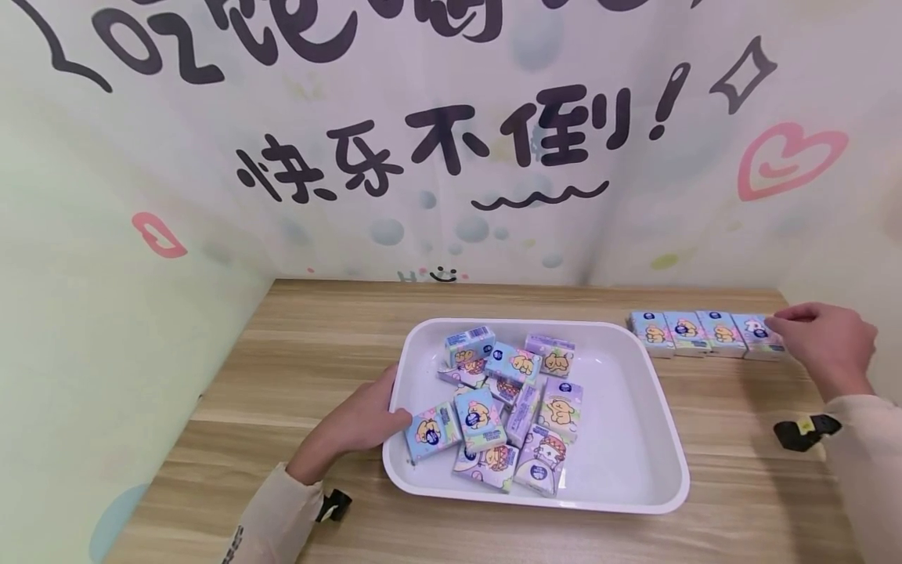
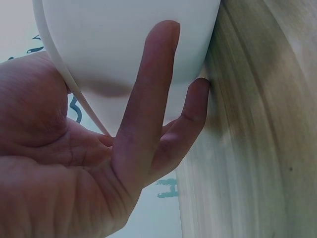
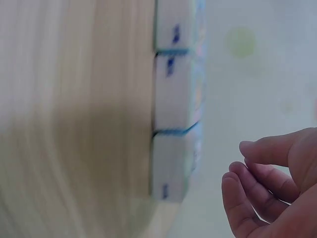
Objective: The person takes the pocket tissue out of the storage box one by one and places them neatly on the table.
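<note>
- Head view: white tray [image 1: 620, 439] holds jumbled cartoon packs [image 1: 481, 419].
- Your left hand [image 1: 366, 417] pinches its wall.
- Your right hand [image 1: 828, 342], loosely curled, empty, hovers by four aligned packs [image 1: 719, 333].

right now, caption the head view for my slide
Left grip on the white tray of small packs, right grip by the end of a four-pack row.

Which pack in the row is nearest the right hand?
The rightmost pack in the head view, last of four: the right hand is beside it, while the other three packs lie farther left.
</note>
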Tool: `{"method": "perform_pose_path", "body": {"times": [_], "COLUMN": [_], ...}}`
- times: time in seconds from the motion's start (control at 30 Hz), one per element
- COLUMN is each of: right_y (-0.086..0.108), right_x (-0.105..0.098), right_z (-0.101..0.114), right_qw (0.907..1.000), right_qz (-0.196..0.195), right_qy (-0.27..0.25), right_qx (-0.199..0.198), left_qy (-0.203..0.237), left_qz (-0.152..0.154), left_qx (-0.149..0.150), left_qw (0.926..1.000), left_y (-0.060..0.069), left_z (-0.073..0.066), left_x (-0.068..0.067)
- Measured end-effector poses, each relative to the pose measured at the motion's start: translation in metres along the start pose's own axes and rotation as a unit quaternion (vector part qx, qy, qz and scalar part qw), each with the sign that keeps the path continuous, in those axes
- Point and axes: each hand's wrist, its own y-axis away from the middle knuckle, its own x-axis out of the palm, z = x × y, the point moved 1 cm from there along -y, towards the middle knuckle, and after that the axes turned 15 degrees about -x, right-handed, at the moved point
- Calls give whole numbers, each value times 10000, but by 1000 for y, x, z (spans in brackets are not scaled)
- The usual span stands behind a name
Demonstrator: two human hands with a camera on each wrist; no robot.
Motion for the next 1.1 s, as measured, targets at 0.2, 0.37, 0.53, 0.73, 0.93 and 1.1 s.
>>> {"method": "perform_pose_path", "body": {"times": [0.2,0.37,0.53,0.73,0.93,1.1], "right_y": [12,25,39,53,68,83], "right_x": [-6,-5,-3,2,10,18], "right_z": [27,54,81,112,142,168], "right_qw": [9994,9951,9883,9747,9579,9425], "right_qz": [11,-72,34,133,228,369], "right_qy": [30,60,-67,-133,-345,-450], "right_qx": [-342,-984,-1526,-2225,-2842,-3290], "left_qy": [31,33,1,-12,-35,-43], "left_qz": [10,-24,-52,-48,-44,-48], "left_qx": [7,-61,-97,-116,-46,-8], "left_qw": [10000,10000,9999,9999,10000,10000], "left_y": [0,1,1,0,0,0], "left_z": [0,-1,-2,-2,-2,-2], "left_x": [0,0,0,0,0,1]}}
